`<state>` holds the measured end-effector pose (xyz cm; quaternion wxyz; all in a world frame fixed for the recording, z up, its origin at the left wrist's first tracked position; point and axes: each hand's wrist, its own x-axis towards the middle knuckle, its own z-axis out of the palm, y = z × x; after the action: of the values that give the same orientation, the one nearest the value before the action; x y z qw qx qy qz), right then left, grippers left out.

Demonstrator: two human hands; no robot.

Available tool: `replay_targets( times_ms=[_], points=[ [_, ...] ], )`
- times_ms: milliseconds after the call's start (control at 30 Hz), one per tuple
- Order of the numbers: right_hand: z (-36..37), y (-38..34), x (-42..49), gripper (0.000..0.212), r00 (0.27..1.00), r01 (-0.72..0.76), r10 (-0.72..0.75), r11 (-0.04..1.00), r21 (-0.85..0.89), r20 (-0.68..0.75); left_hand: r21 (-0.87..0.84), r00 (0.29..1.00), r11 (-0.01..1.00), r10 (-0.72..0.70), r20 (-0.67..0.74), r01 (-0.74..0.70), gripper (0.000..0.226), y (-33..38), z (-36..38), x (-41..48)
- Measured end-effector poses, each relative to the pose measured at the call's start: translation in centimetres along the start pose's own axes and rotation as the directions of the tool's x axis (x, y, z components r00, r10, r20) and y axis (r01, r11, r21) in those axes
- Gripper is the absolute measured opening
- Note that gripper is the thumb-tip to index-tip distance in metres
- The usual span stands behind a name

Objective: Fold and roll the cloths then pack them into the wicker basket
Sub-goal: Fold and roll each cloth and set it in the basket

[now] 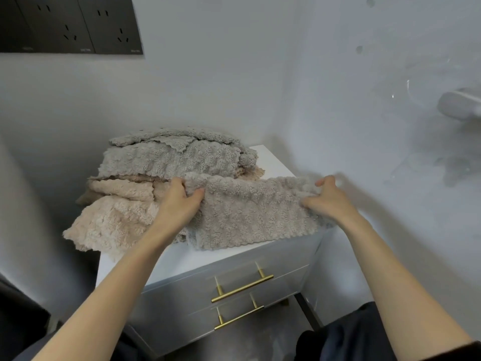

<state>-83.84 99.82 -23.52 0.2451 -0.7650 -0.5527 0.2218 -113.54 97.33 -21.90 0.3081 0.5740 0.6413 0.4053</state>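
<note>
A grey fluffy cloth (250, 212) lies spread across the front of a white nightstand top (273, 157). My left hand (182, 199) pinches its far left corner and my right hand (328, 196) pinches its far right corner. Behind it sits a heap of more cloths: grey ones (171, 155) on top and beige ones (117, 214) below, with a beige one hanging over the stand's left edge. No wicker basket is in view.
The nightstand has two drawers with gold bar handles (242, 287). It stands in a corner with walls close behind and to the right. Dark wall sockets (70, 24) are at the upper left. A white fixture (460, 105) juts from the right wall.
</note>
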Motion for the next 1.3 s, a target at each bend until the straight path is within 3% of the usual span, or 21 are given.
replay_targets(
  times_ms=[33,100,133,200,267,400,500,600,800,1000,1067,1133,1233,1300],
  points=[
    [0.2,0.2,-0.2,0.043,1.0,0.006,-0.007,1.0,-0.024,-0.027,0.026,1.0,1.0,0.016,-0.01,-0.016,0.035,0.1,0.5,-0.2],
    [0.5,0.4,-0.1,0.016,0.994,0.043,-0.047,0.998,-0.047,-0.1,0.146,0.986,0.981,0.142,-0.092,-0.128,0.053,0.0,1.3,-0.9],
    [0.5,0.4,0.1,0.02,0.99,0.054,-0.059,0.998,-0.039,-0.129,0.286,0.954,0.935,0.261,-0.148,-0.211,0.056,-0.1,1.7,-1.1],
    [0.6,-0.1,0.3,0.049,0.992,0.028,-0.031,0.999,-0.025,-0.12,0.534,0.856,0.774,0.49,-0.165,-0.341,0.05,-0.2,2.5,-1.6],
    [0.9,-0.4,0.6,0.056,0.997,-0.003,0.002,1.0,-0.017,-0.082,0.59,0.809,0.666,0.587,-0.035,-0.457,0.039,-0.1,3.7,-1.9],
    [1.5,-0.6,1.8,0.049,0.996,-0.035,0.035,0.999,0.0,-0.076,0.598,0.815,0.57,0.5,0.292,-0.564,0.05,-0.9,6.1,-2.0],
    [1.8,-0.6,2.5,0.043,0.999,-0.032,0.03,0.995,-0.094,-0.023,0.663,0.832,0.506,0.396,0.389,-0.551,0.057,-2.0,6.7,-1.1],
    [1.6,-0.8,3.4,0.04,0.999,0.004,-0.011,0.987,-0.162,-0.043,0.669,0.855,0.532,0.328,0.402,-0.519,0.058,-2.4,6.8,-0.7],
    [1.1,-1.1,3.8,0.018,0.972,0.096,-0.115,0.99,-0.1,-0.206,0.698,0.901,0.575,0.21,0.379,-0.427,0.065,-2.6,6.3,-0.4],
    [3.2,-1.0,2.4,0.021,0.947,0.135,-0.216,0.939,-0.316,-0.236,0.716,0.912,0.571,0.18,0.368,-0.401,0.067,-2.5,6.3,-0.2],
    [2.9,-1.8,1.9,0.03,0.911,0.154,-0.303,0.879,-0.451,-0.279,0.713,0.906,0.564,0.197,0.374,-0.417,0.064,-2.5,6.0,-0.1],
    [3.0,-3.0,0.6,0.032,0.852,0.27,-0.43,0.849,-0.454,-0.297,0.706,0.898,0.559,0.22,0.38,-0.435,0.061,-2.5,5.6,0.2],
    [4.9,-5.0,-2.9,0.034,0.804,0.506,-0.561,0.82,-0.267,-0.199,0.722,0.891,0.523,0.246,0.382,-0.454,0.058,-2.7,5.0,0.4],
    [6.9,-5.3,-4.8,0.046,0.818,0.552,-0.575,0.791,-0.262,-0.01,0.733,0.888,0.501,0.248,0.388,-0.46,0.057,-2.9,4.9,0.4]
  ],
)
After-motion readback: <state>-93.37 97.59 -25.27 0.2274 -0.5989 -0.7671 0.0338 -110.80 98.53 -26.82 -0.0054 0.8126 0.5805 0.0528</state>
